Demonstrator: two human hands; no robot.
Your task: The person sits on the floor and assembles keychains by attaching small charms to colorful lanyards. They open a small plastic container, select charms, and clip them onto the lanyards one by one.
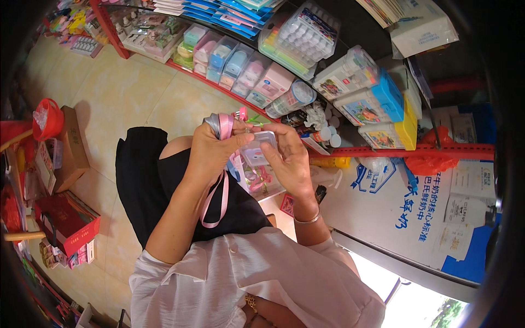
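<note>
My left hand (pixel 210 147) is closed around a roll of pink ribbon (pixel 225 127) with a grey part beside it. The ribbon's loose end (pixel 208 222) hangs in a loop past my left wrist. A small clear plastic box (pixel 255 155) is gripped in my right hand (pixel 289 156), its thumb lying across the front. My left fingertips meet the box's upper edge. Small pink and green pieces (pixel 246 116) stick out just beyond my fingers. Below the box, over my lap, sits a larger clear container (pixel 266 189) with pink items inside; my hands partly cover it.
A red-edged shelf (pixel 213 82) holding clear boxes and marker sets runs close in front. At right, a white printed board (pixel 394 218) lies beside the shelf. On the floor at left stand a cardboard box (pixel 71 150), a red basket (pixel 48 120) and a red box (pixel 71 224).
</note>
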